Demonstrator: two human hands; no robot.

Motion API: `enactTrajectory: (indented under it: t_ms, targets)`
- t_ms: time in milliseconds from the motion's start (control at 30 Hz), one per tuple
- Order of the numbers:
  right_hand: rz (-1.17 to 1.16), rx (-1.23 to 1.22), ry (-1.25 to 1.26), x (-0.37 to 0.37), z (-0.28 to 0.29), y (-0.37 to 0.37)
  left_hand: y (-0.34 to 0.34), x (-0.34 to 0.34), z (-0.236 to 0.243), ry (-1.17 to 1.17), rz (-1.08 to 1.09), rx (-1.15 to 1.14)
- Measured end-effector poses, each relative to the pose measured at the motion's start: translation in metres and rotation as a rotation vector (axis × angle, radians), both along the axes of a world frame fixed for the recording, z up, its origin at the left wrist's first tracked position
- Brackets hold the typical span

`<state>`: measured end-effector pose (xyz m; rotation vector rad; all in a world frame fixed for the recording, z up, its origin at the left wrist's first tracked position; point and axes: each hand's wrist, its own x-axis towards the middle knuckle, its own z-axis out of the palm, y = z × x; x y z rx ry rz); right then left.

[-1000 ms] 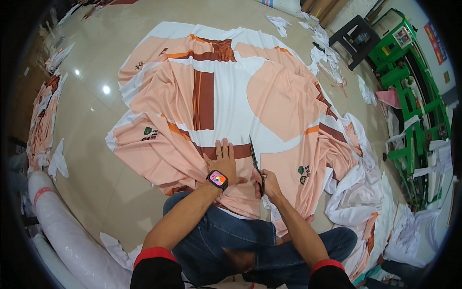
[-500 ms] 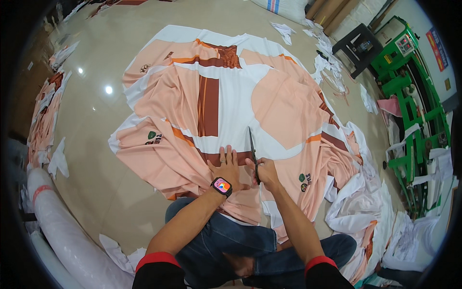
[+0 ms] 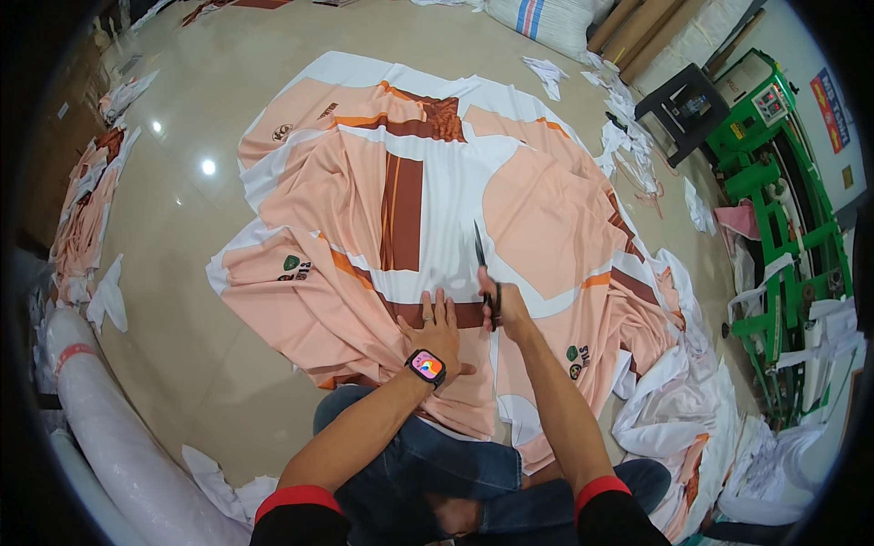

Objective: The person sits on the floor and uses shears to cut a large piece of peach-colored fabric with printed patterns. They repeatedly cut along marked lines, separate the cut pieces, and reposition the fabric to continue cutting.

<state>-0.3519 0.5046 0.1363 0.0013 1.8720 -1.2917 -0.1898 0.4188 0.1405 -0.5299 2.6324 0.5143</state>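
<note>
A large sheet of peach and white printed fabric with brown and orange bands is spread over the floor in front of me. My right hand grips black-handled scissors, their blades pointing away from me over a white area. A cut runs through the cloth from near the scissors down toward my lap. Just left of the scissors, my left hand lies flat on the fabric across a brown band, fingers spread. A smartwatch is on that wrist.
Crumpled white and peach cloth is heaped at the right. A plastic-wrapped roll lies at lower left. Farther off stand a black stool, a green machine and a white sack. Fabric scraps lie on the floor.
My right hand and the scissors have moved slightly away from me along the fabric. My left hand stays flat, a little to the right and lower in view. The whole view has shifted slightly.
</note>
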Motion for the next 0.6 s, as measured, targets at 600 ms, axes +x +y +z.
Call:
enactTrajectory:
  t_ms: [600]
  targets:
    - [0.428, 0.318, 1.014, -0.014, -0.008, 0.104, -0.068, -0.026, -0.039, 0.216, 0.066, -0.056]
